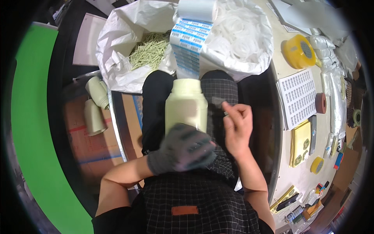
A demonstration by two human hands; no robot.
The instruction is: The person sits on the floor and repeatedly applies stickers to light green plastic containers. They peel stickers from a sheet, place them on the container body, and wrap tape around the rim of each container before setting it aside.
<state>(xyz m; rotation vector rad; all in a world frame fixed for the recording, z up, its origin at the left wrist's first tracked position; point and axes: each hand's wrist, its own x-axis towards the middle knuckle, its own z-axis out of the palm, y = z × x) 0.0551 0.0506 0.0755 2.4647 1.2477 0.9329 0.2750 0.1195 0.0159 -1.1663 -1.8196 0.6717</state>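
Observation:
A pale yellow-green wide-mouthed bottle (pixel 186 107) stands upright over my lap, its neck pointing away from me. My left hand (pixel 186 150), in a grey glove blurred by motion, is closed round the lower part of it and hides its base. My bare right hand (pixel 237 126) is just right of the bottle, apart from it. Its thumb and index finger come together, with a small pale bit between them too small to name. Beyond the bottle's mouth, a strip of blue-and-white labels (pixel 191 39) hangs down from a white roll (pixel 198 9).
Ahead, a white sack (pixel 117 50) holds thin pale green sticks (pixel 150 50) and translucent white rings (pixel 237 37). Similar pale vessels (pixel 94 117) lie at left on cardboard. On the right-hand table (pixel 269 195) are yellow tape (pixel 298 50), label sheets (pixel 298 93) and yellow packets (pixel 300 142).

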